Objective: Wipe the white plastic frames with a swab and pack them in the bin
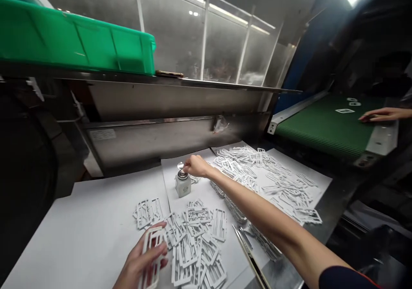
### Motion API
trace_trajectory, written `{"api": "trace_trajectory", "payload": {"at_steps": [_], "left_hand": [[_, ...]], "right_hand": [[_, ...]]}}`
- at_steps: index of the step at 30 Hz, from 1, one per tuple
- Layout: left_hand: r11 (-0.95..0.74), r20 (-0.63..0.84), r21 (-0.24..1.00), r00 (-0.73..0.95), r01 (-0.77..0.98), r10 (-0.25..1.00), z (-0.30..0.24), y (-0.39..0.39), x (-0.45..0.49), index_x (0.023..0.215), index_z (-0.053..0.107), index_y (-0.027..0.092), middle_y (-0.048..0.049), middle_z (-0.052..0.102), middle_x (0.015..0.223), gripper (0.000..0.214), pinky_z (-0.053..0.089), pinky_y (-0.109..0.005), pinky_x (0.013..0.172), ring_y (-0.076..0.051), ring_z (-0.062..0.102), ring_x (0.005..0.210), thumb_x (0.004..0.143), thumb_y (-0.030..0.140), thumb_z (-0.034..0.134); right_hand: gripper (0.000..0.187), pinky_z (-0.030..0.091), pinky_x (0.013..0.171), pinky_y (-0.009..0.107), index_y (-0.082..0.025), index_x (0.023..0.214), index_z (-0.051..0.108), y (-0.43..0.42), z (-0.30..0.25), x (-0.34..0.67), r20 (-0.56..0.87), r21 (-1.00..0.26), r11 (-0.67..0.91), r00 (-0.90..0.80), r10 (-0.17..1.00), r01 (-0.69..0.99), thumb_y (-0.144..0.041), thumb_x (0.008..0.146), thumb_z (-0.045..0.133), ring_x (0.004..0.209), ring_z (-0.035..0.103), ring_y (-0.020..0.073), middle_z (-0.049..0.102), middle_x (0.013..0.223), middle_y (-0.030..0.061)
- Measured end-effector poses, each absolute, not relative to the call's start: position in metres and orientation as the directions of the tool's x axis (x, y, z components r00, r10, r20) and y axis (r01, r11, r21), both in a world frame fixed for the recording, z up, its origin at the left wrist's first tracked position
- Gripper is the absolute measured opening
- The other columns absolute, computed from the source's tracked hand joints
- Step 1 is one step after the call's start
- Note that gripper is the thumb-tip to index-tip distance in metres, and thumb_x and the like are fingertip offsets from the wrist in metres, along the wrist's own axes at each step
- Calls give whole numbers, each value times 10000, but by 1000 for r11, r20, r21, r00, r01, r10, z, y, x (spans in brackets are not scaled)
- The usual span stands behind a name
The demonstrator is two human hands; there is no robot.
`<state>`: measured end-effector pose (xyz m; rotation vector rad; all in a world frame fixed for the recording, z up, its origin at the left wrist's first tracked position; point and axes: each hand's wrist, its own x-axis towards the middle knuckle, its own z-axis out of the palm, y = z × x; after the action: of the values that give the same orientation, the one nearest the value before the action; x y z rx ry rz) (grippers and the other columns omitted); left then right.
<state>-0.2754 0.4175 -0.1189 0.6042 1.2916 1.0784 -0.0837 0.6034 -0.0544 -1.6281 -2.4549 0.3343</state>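
In the lower middle of the frame the left hand [138,265] is gripping a white plastic frame [153,246], with the fingers wrapped across its face and the thumb pressing along its upper edge. The frame is standing nearly on end, its top rail rising clear of the fingertips. It looks light and stiff but thin-ribbed, so it is probably brittle under twisting and best held by the outer rails rather than the slender inner bars.

Just right of it a loose pile of frames [196,237] is lying on the white paper sheet [96,220]. At the centre of the frame the right hand [197,166] is reaching to a small white dispenser bottle [183,184] — the fingers are bunched over its metal top and touching it, though whether they are pinching anything I cannot tell.

A larger heap of frames [277,186] is spreading toward the right. At the right edge a co-worker's hand [380,115] is resting on the green belt [322,126].
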Motion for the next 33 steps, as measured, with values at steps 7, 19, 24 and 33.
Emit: {"api": "trace_trajectory", "payload": {"at_steps": [7, 19, 24, 33], "left_hand": [[169, -148, 945, -97, 278, 984, -122, 519, -256, 946, 534, 184, -67, 602, 937, 247, 480, -339, 673, -201, 610, 702, 719, 247, 604], [220, -203, 970, -154, 105, 967, -129, 531, -252, 970, 571, 125, 18, 572, 685, 175, 436, -260, 530, -100, 498, 490, 817, 208, 585], [205, -243, 954, -165, -217, 956, -105, 477, -275, 701, 596, 117, -31, 598, 626, 110, 412, -227, 554, -111, 532, 541, 749, 214, 616], [417, -575, 518, 57, -747, 816, -107, 375, -290, 933, 626, 96, 5, 528, 584, 549, 407, -254, 469, -109, 462, 439, 721, 602, 594]], "right_hand": [[240, 502, 806, 373, -140, 1061, 578, 601, -56, -89, 5, -330, 357, -377, 926, 874, -305, 891, 541, 943, 592, 191, 595, 1066, 60], [166, 455, 703, 290, -125, 808, 623, 594, -60, -89, 147, -367, 430, -405, 903, 825, -254, 872, 540, 755, 602, 148, 634, 758, 21], [197, 331, 579, 248, -143, 674, 657, 591, -62, -95, 198, -400, 436, -389, 900, 806, -124, 781, 492, 685, 611, 187, 663, 671, 85], [264, 388, 568, 262, -153, 772, 674, 547, -44, -89, 237, -605, 346, -252, 938, 717, -357, 790, 508, 636, 594, 203, 660, 670, 61]]}}
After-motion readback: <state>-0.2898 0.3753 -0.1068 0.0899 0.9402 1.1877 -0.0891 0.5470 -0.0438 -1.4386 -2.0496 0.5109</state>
